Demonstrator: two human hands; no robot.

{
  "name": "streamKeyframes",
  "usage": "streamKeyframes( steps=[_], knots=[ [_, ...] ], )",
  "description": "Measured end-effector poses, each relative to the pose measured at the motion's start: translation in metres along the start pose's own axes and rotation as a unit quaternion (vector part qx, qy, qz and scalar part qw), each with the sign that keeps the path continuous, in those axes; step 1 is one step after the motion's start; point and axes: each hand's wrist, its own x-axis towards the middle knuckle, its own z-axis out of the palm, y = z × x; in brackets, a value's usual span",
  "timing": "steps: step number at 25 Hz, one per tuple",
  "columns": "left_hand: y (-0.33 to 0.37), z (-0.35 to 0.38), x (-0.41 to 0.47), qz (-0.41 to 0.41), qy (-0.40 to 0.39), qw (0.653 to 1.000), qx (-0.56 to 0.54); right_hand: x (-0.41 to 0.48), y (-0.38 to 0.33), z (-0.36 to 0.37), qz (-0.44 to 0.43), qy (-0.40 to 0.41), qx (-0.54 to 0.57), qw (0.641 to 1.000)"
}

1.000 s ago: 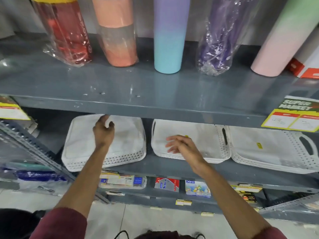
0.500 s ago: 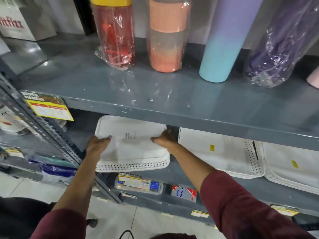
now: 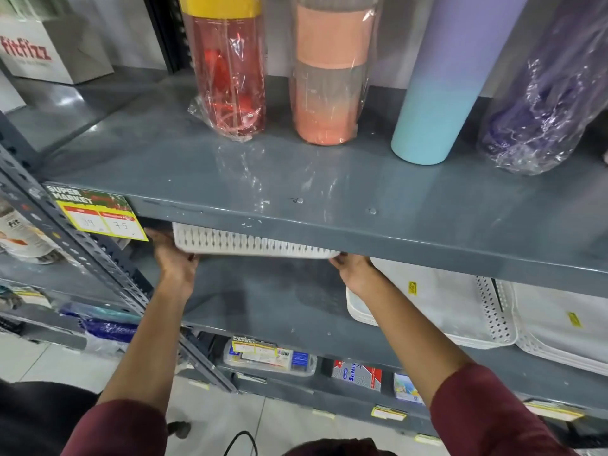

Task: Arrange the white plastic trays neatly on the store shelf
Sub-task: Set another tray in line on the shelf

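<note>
A white perforated plastic tray (image 3: pixel 250 245) hangs lifted off the middle shelf, just under the edge of the upper shelf, and most of it is hidden behind that edge. My left hand (image 3: pixel 172 258) grips its left end. My right hand (image 3: pixel 353 269) grips its right end. Two more white trays lie flat on the middle shelf to the right, a nearer one (image 3: pixel 441 307) and a second one (image 3: pixel 559 327) partly cut off by the frame. Both carry small yellow stickers.
The grey upper shelf (image 3: pixel 329 192) holds tall wrapped bottles and tumblers, red (image 3: pixel 227 67), orange (image 3: pixel 325 74), blue-purple (image 3: pixel 437 87) and purple (image 3: pixel 539 103). A slotted metal upright (image 3: pixel 82 255) runs diagonally at left. Small packaged goods sit on the lowest shelf (image 3: pixel 269 355).
Both hands have raised the left tray off the middle shelf up to the underside of the upper shelf. The view has moved closer and to the left.
</note>
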Motion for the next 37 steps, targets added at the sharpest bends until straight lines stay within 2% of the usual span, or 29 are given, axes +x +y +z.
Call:
streamKeyframes(
  steps=[2, 3, 4, 6, 9, 13, 18, 21, 24, 35, 37],
  knots=[
    [-0.009, -0.013, -0.001, -0.005, -0.011, 0.997, 0.081, 0.004, 0.004, -0.001, -0.063, 0.048, 0.012, 0.997],
    [-0.014, -0.016, -0.005, -0.03, -0.011, 0.994, 0.106, 0.001, 0.006, -0.001, -0.077, 0.038, 0.001, 0.996],
    [-0.02, -0.022, -0.002, -0.041, -0.012, 0.99, 0.133, -0.005, 0.005, 0.002, -0.062, 0.015, 0.003, 0.998],
    [-0.027, -0.028, -0.003, -0.049, 0.001, 0.985, 0.168, -0.011, 0.012, 0.004, -0.018, -0.003, -0.061, 0.998],
    [-0.033, -0.035, 0.001, -0.046, 0.044, 0.983, 0.175, -0.014, 0.016, 0.009, 0.035, 0.024, -0.1, 0.994],
    [-0.04, -0.049, 0.011, -0.044, 0.084, 0.976, 0.197, -0.025, 0.021, 0.019, -0.001, 0.025, -0.108, 0.994],
    [-0.061, -0.081, 0.051, -0.034, 0.122, 0.954, 0.273, -0.038, 0.035, 0.028, 0.011, 0.003, -0.172, 0.985],
    [-0.06, -0.061, 0.027, 0.003, 0.143, 0.949, 0.281, -0.05, 0.029, 0.02, 0.01, -0.005, -0.175, 0.985],
    [-0.063, -0.044, 0.006, 0.089, 0.161, 0.924, 0.335, -0.061, 0.021, 0.008, -0.014, 0.018, -0.192, 0.981],
    [-0.056, -0.031, 0.014, 0.098, 0.096, 0.862, 0.489, -0.087, 0.045, 0.01, 0.002, -0.007, -0.218, 0.976],
    [-0.057, -0.032, 0.017, 0.117, 0.106, 0.829, 0.536, -0.087, 0.045, 0.005, 0.004, -0.013, -0.213, 0.977]
  ],
)
